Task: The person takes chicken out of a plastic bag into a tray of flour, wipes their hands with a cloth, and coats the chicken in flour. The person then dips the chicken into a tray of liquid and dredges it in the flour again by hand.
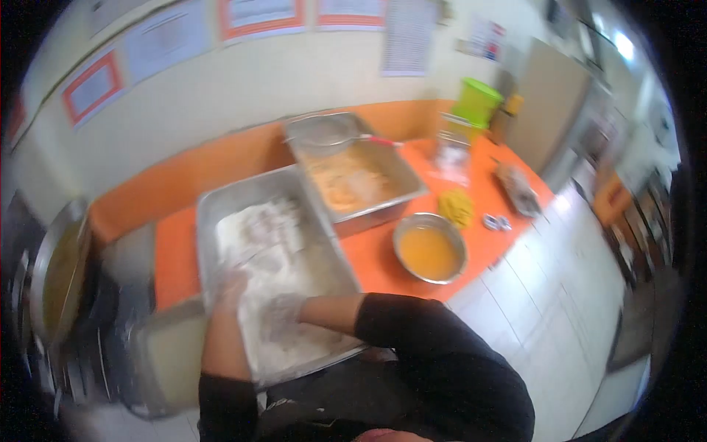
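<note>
Both hands are down in a large metal tray (331,254) of white powder (276,272). My left hand (232,286) is at the tray's left side, touching the powder; its fingers are blurred. Nearer the middle, my right hand (286,308) is coated with powder and partly sunk in it, so its fingers cannot be made out. Pale floured pieces (269,225) lie toward the tray's far end. Behind it, a second metal tray (383,210) holds orange-coated pieces (346,180), with a sieve (324,132) over its far end.
On the orange table (368,254) stand a bowl of orange liquid (428,250), a yellow item (456,208), a clear container (453,151), a green bin (477,102) and a filled bag (517,190). At left are a large pan (62,272) and a shallow tray (173,357).
</note>
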`<state>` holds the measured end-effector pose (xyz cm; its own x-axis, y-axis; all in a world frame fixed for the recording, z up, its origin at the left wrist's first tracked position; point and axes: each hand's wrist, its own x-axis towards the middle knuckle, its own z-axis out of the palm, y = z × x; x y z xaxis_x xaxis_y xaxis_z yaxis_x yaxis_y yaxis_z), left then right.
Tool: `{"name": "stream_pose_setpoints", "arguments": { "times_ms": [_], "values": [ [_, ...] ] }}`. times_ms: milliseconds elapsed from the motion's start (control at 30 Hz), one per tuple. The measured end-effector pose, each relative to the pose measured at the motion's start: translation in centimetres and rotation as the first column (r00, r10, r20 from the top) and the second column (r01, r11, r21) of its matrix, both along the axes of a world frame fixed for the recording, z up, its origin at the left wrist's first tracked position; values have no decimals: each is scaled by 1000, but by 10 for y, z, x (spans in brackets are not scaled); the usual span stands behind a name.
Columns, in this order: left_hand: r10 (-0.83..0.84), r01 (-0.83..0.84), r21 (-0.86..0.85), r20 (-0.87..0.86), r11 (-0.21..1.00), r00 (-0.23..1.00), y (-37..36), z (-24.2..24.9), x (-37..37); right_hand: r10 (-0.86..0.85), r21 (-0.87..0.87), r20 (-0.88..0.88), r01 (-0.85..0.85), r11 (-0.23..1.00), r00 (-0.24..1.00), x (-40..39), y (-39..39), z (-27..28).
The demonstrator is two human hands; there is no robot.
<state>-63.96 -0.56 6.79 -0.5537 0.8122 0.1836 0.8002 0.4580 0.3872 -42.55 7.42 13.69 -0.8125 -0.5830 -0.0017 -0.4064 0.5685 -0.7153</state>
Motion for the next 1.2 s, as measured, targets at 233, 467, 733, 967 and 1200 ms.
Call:
{"name": "stream_pose_setpoints", "arguments": {
  "times_ms": [233, 467, 733, 967, 1200],
  "values": [
    [-40, -94, -106, -844, 990, 535, -9, 29, 11, 60, 587, -308, 140, 798, 950, -12, -62, -43],
    [26, -123, -154, -517, 980, 856, -17, 109, 65, -380, -457, 663, 750, 478, 645, -18, -44, -5],
    [212, -389, 401, 418, 830, 883, -13, 115, 59, -558, -608, 295, 603, 516, 776, -19, 33, 57],
    [-150, -71, 450, 435, 890, 888, 9, 114, 89, -748, -284, -60, 707, 647, 661, -22, 52, 95],
    [-135, -106, 309, 663, 945, 736, -3, 173, 120, -795, -111, -83, 787, 607, 601, -23, 53, 111]
  ]
}}
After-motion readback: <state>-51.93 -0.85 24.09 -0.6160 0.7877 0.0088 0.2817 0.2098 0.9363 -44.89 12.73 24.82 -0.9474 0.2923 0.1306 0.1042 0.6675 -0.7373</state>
